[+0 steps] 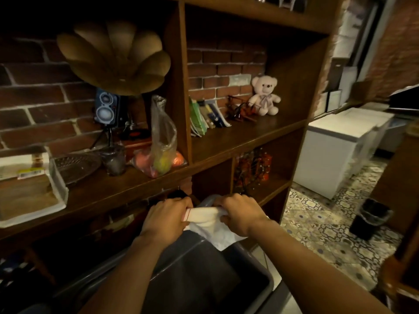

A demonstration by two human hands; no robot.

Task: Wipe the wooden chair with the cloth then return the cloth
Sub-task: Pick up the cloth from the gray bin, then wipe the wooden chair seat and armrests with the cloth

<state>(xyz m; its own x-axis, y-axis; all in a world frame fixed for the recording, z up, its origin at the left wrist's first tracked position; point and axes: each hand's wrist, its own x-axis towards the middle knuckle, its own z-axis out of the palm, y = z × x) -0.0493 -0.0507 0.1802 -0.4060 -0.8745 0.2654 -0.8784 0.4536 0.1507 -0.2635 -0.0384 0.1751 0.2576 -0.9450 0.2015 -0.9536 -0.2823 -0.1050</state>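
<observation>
A white cloth (207, 220) hangs over the far rim of a dark grey bin (199, 275) in front of me. My left hand (166, 217) grips the cloth's left end and my right hand (238, 214) grips its right end, both with fingers curled over the fabric. The cloth is stretched between them, and its lower part drapes down inside the bin. No wooden chair can be made out clearly; only a dark wooden edge shows at the bottom right corner.
A dark wooden shelf unit (226, 141) against a brick wall stands right behind the bin, holding a gramophone horn (113, 57), a plastic bag of fruit (162, 152), books and a teddy bear (264, 95). White chest freezers (335, 146) and a small black waste bin (369, 218) stand on the tiled floor at right.
</observation>
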